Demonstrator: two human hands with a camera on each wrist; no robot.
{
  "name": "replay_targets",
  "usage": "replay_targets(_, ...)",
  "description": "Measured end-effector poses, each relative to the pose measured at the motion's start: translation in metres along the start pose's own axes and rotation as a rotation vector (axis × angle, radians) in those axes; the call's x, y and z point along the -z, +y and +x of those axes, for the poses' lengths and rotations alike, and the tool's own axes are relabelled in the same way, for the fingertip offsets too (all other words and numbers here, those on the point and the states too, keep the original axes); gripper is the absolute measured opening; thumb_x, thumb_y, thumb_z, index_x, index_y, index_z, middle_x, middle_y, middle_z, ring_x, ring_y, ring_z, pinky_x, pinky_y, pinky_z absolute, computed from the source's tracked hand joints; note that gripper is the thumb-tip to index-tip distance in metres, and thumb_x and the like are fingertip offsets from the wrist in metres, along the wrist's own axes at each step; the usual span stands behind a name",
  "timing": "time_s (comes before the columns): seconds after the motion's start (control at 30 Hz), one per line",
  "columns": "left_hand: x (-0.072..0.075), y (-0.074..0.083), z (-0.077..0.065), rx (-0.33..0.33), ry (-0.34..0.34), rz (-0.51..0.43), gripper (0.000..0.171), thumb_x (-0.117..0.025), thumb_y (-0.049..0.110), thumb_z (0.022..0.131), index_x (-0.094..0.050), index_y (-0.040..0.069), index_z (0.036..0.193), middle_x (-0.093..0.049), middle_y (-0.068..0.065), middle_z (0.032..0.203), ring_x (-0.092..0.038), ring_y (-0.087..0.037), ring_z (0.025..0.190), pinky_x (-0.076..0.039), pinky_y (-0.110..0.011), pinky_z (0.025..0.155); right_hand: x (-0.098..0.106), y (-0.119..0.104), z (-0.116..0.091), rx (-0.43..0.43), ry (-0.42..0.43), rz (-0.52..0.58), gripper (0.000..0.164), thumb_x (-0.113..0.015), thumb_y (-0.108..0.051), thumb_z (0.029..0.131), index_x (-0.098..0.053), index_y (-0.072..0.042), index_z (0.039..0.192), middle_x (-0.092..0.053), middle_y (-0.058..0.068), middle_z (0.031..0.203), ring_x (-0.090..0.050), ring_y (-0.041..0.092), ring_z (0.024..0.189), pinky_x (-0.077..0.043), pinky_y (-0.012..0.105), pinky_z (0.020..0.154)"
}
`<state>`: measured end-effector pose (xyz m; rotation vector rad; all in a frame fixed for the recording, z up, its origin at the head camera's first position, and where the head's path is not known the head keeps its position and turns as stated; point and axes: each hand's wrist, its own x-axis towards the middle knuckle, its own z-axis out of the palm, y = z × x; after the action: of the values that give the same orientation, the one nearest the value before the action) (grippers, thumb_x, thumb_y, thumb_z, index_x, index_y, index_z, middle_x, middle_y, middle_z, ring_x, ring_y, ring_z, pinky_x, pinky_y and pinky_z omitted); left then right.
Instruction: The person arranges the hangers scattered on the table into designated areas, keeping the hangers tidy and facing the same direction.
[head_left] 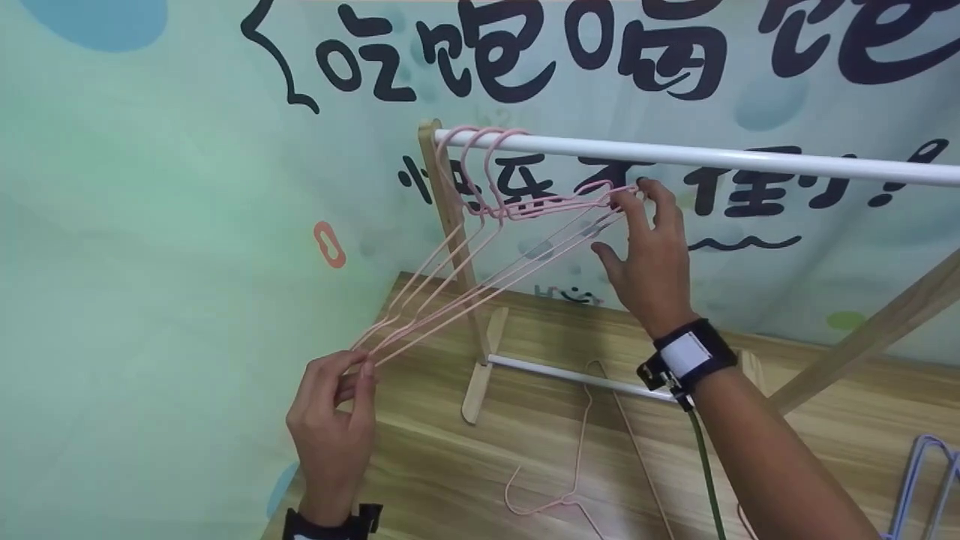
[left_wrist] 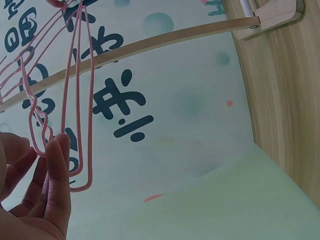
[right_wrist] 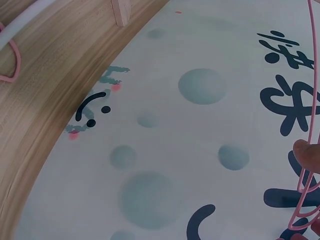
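Several pink wire hangers (head_left: 491,180) hang by their hooks near the left end of a white rod (head_left: 675,152). Their left corners are gathered in my left hand (head_left: 334,420), which pinches them between thumb and fingers; the left wrist view shows the pink hanger ends (left_wrist: 90,125) side by side there. At the opposite corners, my right hand (head_left: 652,255) holds the hangers with bent fingertips. Its thumb (right_wrist: 307,156) lies by the wires in the right wrist view, where most of that hand is out of frame.
A wooden side post (head_left: 454,247) bears the rod, and a lower white bar (head_left: 570,373) joins the stand's feet. On the wood-grain tabletop (head_left: 420,465) lie a loose pink hanger (head_left: 579,450) and blue hangers (head_left: 911,480). A printed backdrop (head_left: 187,300) stands behind. From my right wrist runs a green cable (head_left: 703,465).
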<state>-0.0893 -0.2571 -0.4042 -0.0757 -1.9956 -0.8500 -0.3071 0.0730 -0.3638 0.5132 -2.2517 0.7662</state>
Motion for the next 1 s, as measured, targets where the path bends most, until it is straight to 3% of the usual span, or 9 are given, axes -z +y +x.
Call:
replay_targets(0.7, 0.003, 0.003, 0.001, 0.009, -0.008, 0.0, 0.016, -0.07, 0.002, 0.089, -0.07, 0.002, 0.105, -0.065, -0.005, 0.097, -0.07, -0.015, 0.075, -0.056, -0.017, 0.065, 0.007, 0.002, -0.001, 0.015, 0.015, 0.001, 0.073, -0.084, -0.012, 0.076, -0.047, -0.025, 0.138, -0.037, 0.013, 0.147, -0.039, 0.029, 0.134, -0.042, 0.051, 0.104)
replay_targets(0.87, 0.008, 0.004, 0.001, 0.002, 0.018, 0.005, 0.017, -0.07, 0.0, 0.088, -0.071, 0.001, 0.105, -0.066, -0.008, 0.098, -0.07, -0.017, 0.073, -0.055, -0.016, 0.064, 0.011, 0.006, -0.007, 0.036, 0.023, 0.013, 0.079, -0.086, -0.012, 0.075, -0.044, -0.023, 0.141, -0.035, 0.014, 0.148, -0.036, 0.03, 0.136, -0.043, 0.054, 0.102)
replay_targets(1.0, 0.016, 0.012, -0.002, 0.029, 0.055, 0.061, 0.015, -0.07, 0.005, 0.088, -0.071, 0.002, 0.103, -0.064, -0.007, 0.095, -0.066, -0.012, 0.069, -0.053, -0.012, 0.063, 0.022, 0.008, -0.018, 0.041, 0.025, 0.0, 0.083, -0.086, -0.014, 0.075, -0.039, -0.021, 0.143, -0.033, 0.014, 0.15, -0.033, 0.03, 0.138, -0.044, 0.052, 0.101)
